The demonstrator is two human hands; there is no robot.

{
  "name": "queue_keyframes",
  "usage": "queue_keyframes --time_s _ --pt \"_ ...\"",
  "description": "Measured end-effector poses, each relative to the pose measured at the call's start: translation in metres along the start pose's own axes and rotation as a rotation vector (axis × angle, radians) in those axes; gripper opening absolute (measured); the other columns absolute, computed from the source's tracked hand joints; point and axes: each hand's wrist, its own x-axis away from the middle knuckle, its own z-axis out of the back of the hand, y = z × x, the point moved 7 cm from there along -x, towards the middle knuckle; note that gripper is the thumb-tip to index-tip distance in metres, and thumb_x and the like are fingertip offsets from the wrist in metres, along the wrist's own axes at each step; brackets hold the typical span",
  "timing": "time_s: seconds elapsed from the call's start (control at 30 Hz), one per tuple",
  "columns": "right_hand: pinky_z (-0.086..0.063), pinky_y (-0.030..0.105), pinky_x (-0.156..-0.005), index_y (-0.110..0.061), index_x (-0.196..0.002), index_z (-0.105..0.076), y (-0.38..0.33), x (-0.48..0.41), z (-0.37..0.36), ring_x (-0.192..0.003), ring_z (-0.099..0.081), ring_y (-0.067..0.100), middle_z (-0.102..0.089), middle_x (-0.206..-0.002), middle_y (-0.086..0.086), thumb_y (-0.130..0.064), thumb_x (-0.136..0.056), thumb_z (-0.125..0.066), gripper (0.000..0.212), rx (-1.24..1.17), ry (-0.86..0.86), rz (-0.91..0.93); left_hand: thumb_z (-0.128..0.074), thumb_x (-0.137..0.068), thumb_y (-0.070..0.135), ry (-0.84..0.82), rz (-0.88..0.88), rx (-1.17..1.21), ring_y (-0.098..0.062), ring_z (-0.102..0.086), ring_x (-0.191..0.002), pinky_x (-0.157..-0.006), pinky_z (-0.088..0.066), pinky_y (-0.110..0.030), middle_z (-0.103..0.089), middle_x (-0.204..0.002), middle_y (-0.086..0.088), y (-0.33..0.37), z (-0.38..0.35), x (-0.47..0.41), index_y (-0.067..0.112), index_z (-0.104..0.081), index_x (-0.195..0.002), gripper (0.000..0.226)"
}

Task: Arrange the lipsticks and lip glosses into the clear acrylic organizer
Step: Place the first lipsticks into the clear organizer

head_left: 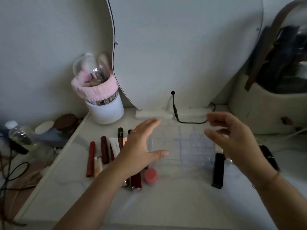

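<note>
You're hovering both hands over the white counter [166,205]: left hand [142,146] flat, right hand [232,140] loosely curled, each grip apart and empty. The clear, gridded acrylic organizer [182,146] is lying between them, glossy cylindrical lipsticks [104,150] lying left, a square black tube [218,170] right.

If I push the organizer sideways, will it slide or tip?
It will likely slide: the organizer looks low and wide on a smooth table. It is probably light, since its compartments look empty. Its clear, glossy walls may be slippery to grip.
</note>
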Motion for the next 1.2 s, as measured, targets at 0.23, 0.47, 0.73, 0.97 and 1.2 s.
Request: queue_keyframes --time_s 0.23,0.47,0.73,0.97,1.2 --pt "-0.039 0.011 -0.055 -0.023 -0.092 -0.057 0.023 0.061 0.005 -0.070 -0.054 0.005 -0.056 -0.079 -0.009 -0.029 -0.073 -0.075 0.027 0.293 0.112 -0.088 -0.077 -0.071 0.032 0.147 -0.072 -0.142 -0.012 -0.049 -0.115 -0.100 -0.036 -0.031 -0.059 -0.116 0.008 0.021 -0.013 0.031 0.024 -0.065 -0.107 0.040" --pt "-0.034 0.017 -0.051 -0.018 -0.092 -0.046 0.041 0.085 -0.008 -0.070 -0.052 0.006 -0.053 -0.086 -0.005 -0.041 -0.071 -0.074 0.042 0.413 0.076 -0.205 -0.069 -0.080 0.030 0.116 -0.045 -0.265 -0.017 -0.056 -0.108 -0.100 -0.039 -0.037 -0.069 -0.109 0.002 0.021 -0.041 0.041 0.019 -0.068 -0.106 0.028" --pt "-0.035 0.027 -0.053 -0.013 -0.097 -0.047 0.049 0.086 0.004 -0.068 -0.054 0.017 -0.059 -0.081 0.001 -0.018 -0.079 -0.064 0.025 0.406 0.078 -0.314 -0.065 -0.084 0.021 0.175 -0.041 -0.269 -0.020 -0.060 -0.100 -0.091 -0.045 -0.032 -0.070 -0.105 0.000 0.028 -0.049 0.047 0.016 -0.069 -0.107 0.024" --pt "-0.040 0.022 -0.054 -0.015 -0.107 -0.053 0.064 0.088 0.020 -0.068 -0.055 0.009 -0.060 -0.083 -0.002 -0.020 -0.084 -0.062 0.026 0.126 0.109 -0.361 -0.069 -0.080 0.018 0.232 -0.070 -0.332 -0.023 -0.061 -0.099 -0.089 -0.046 -0.040 -0.070 -0.102 -0.001 0.036 -0.060 0.052 0.015 -0.068 -0.104 0.024" --pt "-0.059 0.030 -0.075 -0.009 -0.109 -0.058 0.035 0.064 0.016 -0.075 -0.070 0.020 -0.067 -0.095 0.015 -0.002 -0.091 -0.051 0.020 -0.417 -0.075 -0.269 -0.071 -0.078 0.013 0.265 -0.090 -0.336 -0.024 -0.063 -0.093 -0.086 -0.047 -0.040 -0.070 -0.099 -0.002 0.035 -0.061 0.053 0.014 -0.069 -0.101 0.023"
